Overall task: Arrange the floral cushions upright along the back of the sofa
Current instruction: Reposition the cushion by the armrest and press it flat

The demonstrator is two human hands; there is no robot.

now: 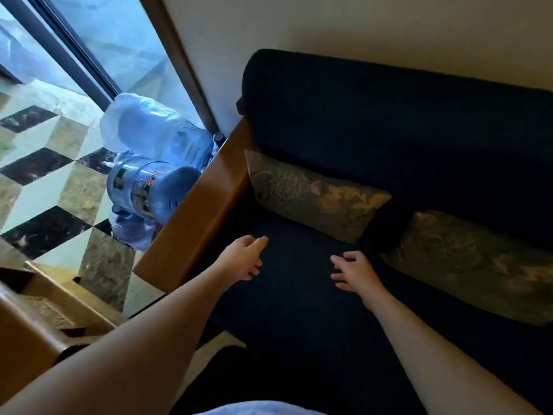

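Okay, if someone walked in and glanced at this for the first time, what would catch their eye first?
Probably the two bare hands, left hand and right hand, both open and empty over the dark sofa seat. Next, two floral cushions leaning against the sofa back: the left cushion by the wooden armrest, the right cushion beside it. Off to the left, blue water bottles lie on the checkered floor.

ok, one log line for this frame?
left hand: open, empty | right hand: open, empty | two floral cushions: leaning against sofa back
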